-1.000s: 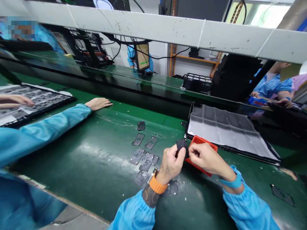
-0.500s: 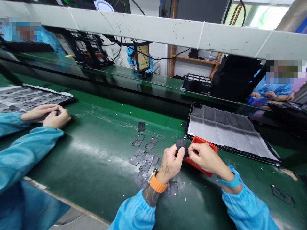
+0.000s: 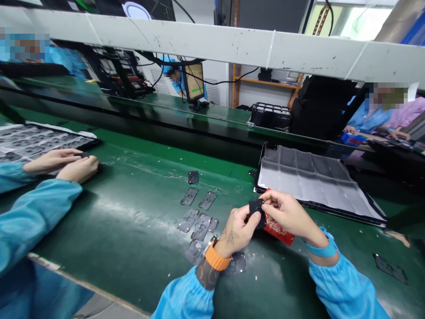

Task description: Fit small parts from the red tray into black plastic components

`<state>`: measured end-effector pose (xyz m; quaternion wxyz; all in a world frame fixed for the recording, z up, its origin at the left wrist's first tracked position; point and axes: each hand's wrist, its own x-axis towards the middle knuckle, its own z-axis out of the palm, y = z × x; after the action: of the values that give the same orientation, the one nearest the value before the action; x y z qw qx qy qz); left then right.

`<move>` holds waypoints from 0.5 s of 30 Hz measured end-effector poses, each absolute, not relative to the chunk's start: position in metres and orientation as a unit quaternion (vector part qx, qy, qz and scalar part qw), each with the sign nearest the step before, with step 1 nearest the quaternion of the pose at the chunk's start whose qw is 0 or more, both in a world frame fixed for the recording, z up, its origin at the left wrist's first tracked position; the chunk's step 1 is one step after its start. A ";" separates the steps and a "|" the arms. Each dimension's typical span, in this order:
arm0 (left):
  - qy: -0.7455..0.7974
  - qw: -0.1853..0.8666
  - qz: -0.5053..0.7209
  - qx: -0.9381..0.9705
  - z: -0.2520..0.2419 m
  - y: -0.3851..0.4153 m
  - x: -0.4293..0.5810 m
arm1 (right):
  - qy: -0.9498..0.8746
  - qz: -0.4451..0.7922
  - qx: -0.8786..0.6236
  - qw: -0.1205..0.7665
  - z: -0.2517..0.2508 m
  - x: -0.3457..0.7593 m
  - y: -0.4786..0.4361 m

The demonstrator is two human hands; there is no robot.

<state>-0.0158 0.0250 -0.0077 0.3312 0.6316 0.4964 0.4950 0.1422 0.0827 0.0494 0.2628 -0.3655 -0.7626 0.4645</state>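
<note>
Both my hands meet over the green belt (image 3: 133, 221) and pinch one small black part (image 3: 256, 207) between them. My left hand (image 3: 236, 230), with an orange wristband, grips its lower edge. My right hand (image 3: 288, 215) holds its upper right side with the fingertips. Under my right hand lies a small red tray (image 3: 281, 234), mostly covered. Several flat dark parts (image 3: 199, 217) lie scattered on the belt just left of my hands, and one more lies by my left wrist (image 3: 238, 262).
A black tray with a grey ribbed sheet (image 3: 315, 179) sits behind my hands. A co-worker's two hands (image 3: 66, 164) rest together at the left beside a tray of parts (image 3: 33, 139). A white beam (image 3: 212, 44) crosses overhead. Another dark part (image 3: 390, 268) lies at the right.
The co-worker's outstretched hand drew back and joined the other hand near the left tray. My hands shifted slightly right with the black part, covering more of the red tray.
</note>
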 end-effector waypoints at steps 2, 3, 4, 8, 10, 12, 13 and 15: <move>0.495 0.320 0.496 0.638 -0.008 0.025 -0.016 | -0.755 0.473 -0.370 0.264 0.049 0.142 0.083; 0.496 0.312 0.496 0.641 -0.008 0.025 -0.016 | -0.751 0.478 -0.371 0.263 0.049 0.142 0.083; 0.499 0.305 0.495 0.643 -0.008 0.026 -0.016 | -0.748 0.483 -0.373 0.261 0.049 0.143 0.083; 0.516 0.278 0.481 0.653 -0.008 0.026 -0.015 | -0.742 0.484 -0.391 0.249 0.052 0.144 0.083; 0.520 0.265 0.475 0.659 -0.008 0.025 -0.015 | -0.742 0.478 -0.398 0.249 0.052 0.144 0.083; 0.519 0.257 0.474 0.663 -0.008 0.025 -0.015 | -0.744 0.473 -0.400 0.250 0.052 0.145 0.083; 0.517 0.255 0.474 0.666 -0.008 0.025 -0.014 | -0.745 0.471 -0.400 0.249 0.051 0.145 0.083; 0.512 0.252 0.476 0.669 -0.007 0.024 -0.014 | -0.748 0.467 -0.401 0.247 0.050 0.145 0.084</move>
<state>-0.0141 0.0245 -0.0075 0.2523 0.6692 0.5116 0.4762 0.1453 0.0838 0.0503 0.2469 -0.4012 -0.7484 0.4669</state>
